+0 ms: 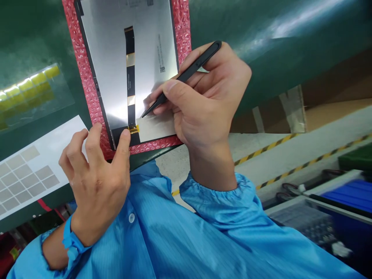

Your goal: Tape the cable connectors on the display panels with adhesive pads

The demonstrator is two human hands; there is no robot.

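R. hand (203,100): closed round black tweezers (200,61), tips just right of ribbon cable (131,79), nr its lower end.
L. hand (99,174): spread, gripping nothing — thumb at yellow tape (134,129), nr panel's bottom-left corner.
Panel (110,77): flat on pink bubble wrap (78,46), at green table's (217,23) near edge.
Sheet (55,143): white w/ grey squares — along same edge, left of wrap.
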